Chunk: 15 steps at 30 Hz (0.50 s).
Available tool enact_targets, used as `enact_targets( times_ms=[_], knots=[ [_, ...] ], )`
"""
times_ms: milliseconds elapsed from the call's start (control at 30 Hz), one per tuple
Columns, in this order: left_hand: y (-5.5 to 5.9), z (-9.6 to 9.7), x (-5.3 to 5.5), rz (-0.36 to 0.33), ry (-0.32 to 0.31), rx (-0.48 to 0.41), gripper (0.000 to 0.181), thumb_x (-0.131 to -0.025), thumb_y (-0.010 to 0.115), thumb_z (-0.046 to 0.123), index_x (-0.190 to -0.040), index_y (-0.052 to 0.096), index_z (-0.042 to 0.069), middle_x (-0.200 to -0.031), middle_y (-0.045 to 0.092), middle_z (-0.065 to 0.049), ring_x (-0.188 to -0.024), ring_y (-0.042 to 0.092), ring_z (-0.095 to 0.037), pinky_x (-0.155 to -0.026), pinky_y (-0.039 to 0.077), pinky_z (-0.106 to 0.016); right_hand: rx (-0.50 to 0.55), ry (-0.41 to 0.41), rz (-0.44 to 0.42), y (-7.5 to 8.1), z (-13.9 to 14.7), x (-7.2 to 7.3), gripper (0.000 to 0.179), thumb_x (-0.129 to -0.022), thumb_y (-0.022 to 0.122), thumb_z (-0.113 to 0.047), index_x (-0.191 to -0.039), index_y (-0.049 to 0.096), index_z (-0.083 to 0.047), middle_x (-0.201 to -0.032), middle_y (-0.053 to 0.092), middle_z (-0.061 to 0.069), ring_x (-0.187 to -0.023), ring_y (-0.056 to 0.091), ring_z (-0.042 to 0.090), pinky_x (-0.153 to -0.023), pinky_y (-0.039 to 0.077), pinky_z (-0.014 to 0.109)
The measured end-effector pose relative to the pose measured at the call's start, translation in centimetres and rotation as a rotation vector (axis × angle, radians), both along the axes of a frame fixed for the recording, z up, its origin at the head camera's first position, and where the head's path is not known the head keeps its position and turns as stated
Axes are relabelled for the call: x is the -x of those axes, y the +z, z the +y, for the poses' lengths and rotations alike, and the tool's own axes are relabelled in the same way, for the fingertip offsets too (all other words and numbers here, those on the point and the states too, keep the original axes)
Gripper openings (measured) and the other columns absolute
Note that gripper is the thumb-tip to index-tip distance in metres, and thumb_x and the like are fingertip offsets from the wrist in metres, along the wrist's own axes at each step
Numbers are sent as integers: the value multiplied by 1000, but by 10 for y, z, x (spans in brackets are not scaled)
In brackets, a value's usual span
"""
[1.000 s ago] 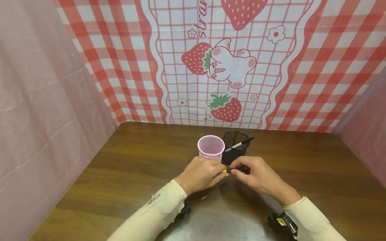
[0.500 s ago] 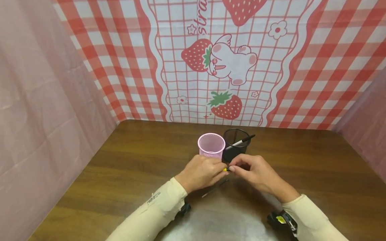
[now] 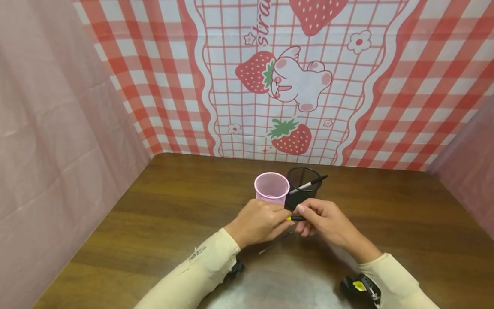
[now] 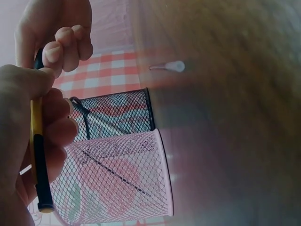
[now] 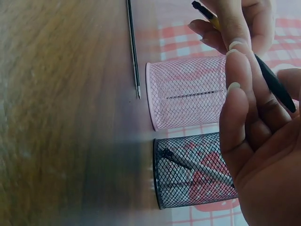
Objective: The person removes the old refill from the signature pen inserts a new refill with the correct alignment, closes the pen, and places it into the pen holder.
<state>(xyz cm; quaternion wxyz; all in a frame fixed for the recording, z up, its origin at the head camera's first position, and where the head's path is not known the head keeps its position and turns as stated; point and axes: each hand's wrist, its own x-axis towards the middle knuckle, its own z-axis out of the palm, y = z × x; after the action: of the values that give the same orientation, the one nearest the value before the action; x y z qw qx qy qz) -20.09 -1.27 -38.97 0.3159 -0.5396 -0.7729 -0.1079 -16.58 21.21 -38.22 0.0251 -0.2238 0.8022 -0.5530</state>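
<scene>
head view: nearest i see the thin dark refill-like rod (image 5: pixel 133 47); beyond, the left hand (image 3: pixel 259 219) grips the slim yellow-and-black pen (image 4: pixel 36 125), the right hand (image 3: pixel 328 224) pinches its black end, before the round pink mesh cup (image 5: pixel 186 82); i would keep both grips aligned, gentle.

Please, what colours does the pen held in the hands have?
The pen is black and yellow; it shows best in the left wrist view.

Room type unclear, curtained off with pink drapes (image 3: pixel 58 137), strawberry-print checked cloth (image 3: pixel 289 81), wood-grained table (image 3: pixel 185 193)
</scene>
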Motion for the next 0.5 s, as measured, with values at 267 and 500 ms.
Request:
enact_targets(
  times_ms=[267,500],
  knots=[
    [-1,-3,1,-13,71,-20,17,-93,70,33,-83,66,19,-78,67,9,-69,66,-11,-58,52,-32,17,-2,2,-2,6,4,28,-108,46,-18,-108,61,5,-77,70,16,-58,68,25,-52,54,37],
    [-1,-3,3,2,102,-39,18,-95,67,34,-83,68,20,-77,67,9,-68,66,-11,-56,52,-31,66,20,40,-2,13,5,19,-98,61,-3,-114,58,6,-82,66,25,-61,68,28,-53,55,38]
  ],
)
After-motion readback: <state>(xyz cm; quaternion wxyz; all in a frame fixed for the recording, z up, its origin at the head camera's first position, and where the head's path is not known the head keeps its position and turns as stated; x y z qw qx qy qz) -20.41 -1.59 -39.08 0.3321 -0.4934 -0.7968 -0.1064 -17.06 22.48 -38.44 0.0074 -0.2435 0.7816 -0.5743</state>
